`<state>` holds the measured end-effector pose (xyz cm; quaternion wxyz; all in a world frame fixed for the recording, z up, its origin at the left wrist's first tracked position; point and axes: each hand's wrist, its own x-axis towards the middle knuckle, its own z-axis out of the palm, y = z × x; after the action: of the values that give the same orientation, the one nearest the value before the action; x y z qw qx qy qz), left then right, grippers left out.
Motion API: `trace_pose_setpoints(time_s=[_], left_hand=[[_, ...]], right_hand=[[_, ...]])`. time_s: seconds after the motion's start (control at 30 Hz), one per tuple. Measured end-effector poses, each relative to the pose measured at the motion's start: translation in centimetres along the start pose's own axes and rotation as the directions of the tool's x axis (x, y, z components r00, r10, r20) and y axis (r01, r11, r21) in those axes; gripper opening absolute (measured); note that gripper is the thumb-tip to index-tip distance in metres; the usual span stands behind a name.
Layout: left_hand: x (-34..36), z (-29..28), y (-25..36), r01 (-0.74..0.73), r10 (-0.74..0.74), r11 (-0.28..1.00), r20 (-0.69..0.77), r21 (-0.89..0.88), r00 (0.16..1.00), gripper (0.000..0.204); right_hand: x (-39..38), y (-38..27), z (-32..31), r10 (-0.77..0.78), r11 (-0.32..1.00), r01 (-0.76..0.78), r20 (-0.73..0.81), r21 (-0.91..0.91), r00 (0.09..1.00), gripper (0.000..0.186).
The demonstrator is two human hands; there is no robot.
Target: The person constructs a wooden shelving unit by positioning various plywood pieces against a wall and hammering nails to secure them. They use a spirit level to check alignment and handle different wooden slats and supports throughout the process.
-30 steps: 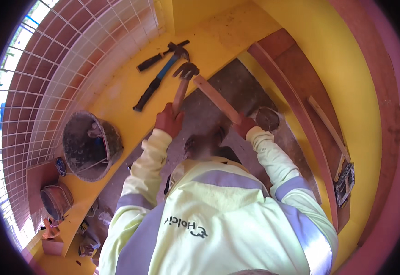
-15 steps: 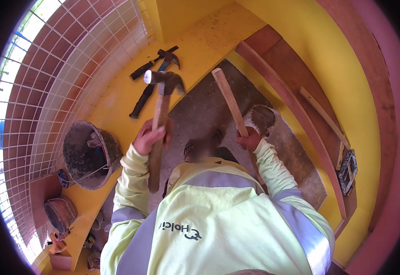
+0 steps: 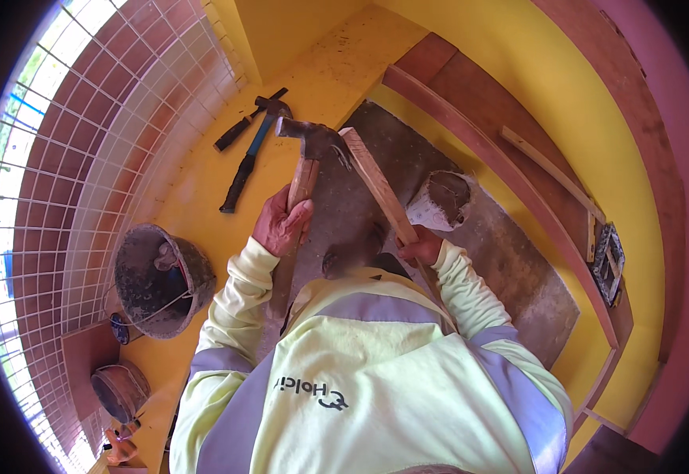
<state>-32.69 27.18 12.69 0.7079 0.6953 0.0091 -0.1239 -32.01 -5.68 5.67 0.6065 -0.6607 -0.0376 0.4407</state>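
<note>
In the head view, my left hand (image 3: 281, 221) grips a claw hammer (image 3: 309, 138) by its wooden handle, metal head upward. Held in my right hand (image 3: 422, 246) is a narrow wooden batten (image 3: 374, 178), tilted up to the left. The claw overlaps the batten's upper end; I cannot tell if they touch. Behind the raised hammer, a blue-and-black hammer (image 3: 245, 170) and a dark-handled tool (image 3: 232, 134) lie on the yellow ledge (image 3: 182, 209). A whitish, dirty container or sack (image 3: 431, 212) stands on the concrete floor (image 3: 534, 288) beside the batten.
A grey bucket (image 3: 135, 276) and a smaller bucket (image 3: 115, 387) sit at left by a wire-mesh screen (image 3: 44, 182). A curved brown board (image 3: 482, 138) runs along the right, bearing a loose strip (image 3: 550, 170) and a dirty rectangular tool (image 3: 606, 261). Yellow walls enclose this corner.
The hammer swung down-left from the batten, then moved back right to its tip. The batten turned more upright, then tilted slightly left. Surroundings have shifted slightly in view.
</note>
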Motion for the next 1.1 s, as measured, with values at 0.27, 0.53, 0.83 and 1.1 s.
trace_pose_setpoints(time_s=[0.27, 0.53, 0.83, 1.1], left_hand=[[-0.3, -0.4, 2.8, -0.405, 0.379, 0.335, 0.271, 0.851, 0.885, 0.027], [2.6, 3.7, -6.4, 0.033, 0.011, 0.300, -0.038, 0.953, 0.999, 0.019], [3.5, 2.9, -6.3, 0.113, -0.364, 0.369, 0.031, 0.922, 0.931, 0.040], [2.8, 6.7, -2.0, 0.110, -0.611, 0.427, 0.196, 0.897, 0.767, 0.036]], right_hand=[[-4.4, 1.8, -7.0, 0.171, 0.984, -0.170, 0.009, -0.042, 0.985, 0.026], [-7.6, 1.8, -7.9, 0.427, 0.827, -0.406, -0.036, -0.389, 0.904, 0.045], [-9.5, 7.5, -13.8, 0.029, 0.468, -0.389, -0.426, -0.793, 0.904, 0.047], [-14.6, 7.8, -23.0, 0.121, 0.441, -0.445, -0.440, -0.779, 0.890, 0.043]])
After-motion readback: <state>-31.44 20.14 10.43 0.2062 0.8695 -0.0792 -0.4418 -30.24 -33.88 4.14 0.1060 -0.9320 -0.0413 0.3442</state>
